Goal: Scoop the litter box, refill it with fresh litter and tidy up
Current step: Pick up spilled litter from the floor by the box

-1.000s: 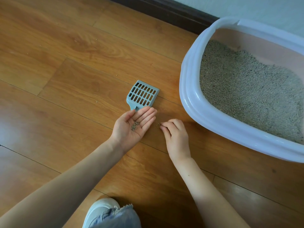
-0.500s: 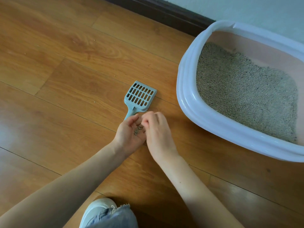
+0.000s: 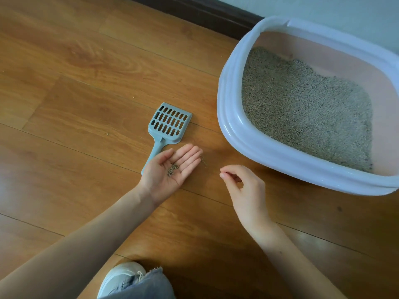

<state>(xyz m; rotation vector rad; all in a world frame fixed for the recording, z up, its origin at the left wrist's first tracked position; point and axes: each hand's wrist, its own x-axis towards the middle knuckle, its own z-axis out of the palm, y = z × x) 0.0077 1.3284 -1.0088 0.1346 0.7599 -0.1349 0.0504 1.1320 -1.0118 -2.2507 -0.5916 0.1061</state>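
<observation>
My left hand lies palm up just above the wooden floor, fingers straight, with a small heap of grey litter pellets in the palm. My right hand hovers to its right with fingers curled and thumb and forefinger tips together; nothing shows between them. A few loose pellets lie on the floor between the hands. The blue-grey slotted scoop lies flat on the floor, its handle end hidden under my left hand. The white litter box, holding grey litter, stands to the right.
A dark baseboard and pale wall run along the back, behind the litter box. My shoe and frayed jeans hem are at the bottom edge. A stray crumb lies on the floor to the left.
My right hand pinched pellets from the floor, brought them to my left palm, then drew back to the right. My left hand's fingers curled in and have now flattened again.
</observation>
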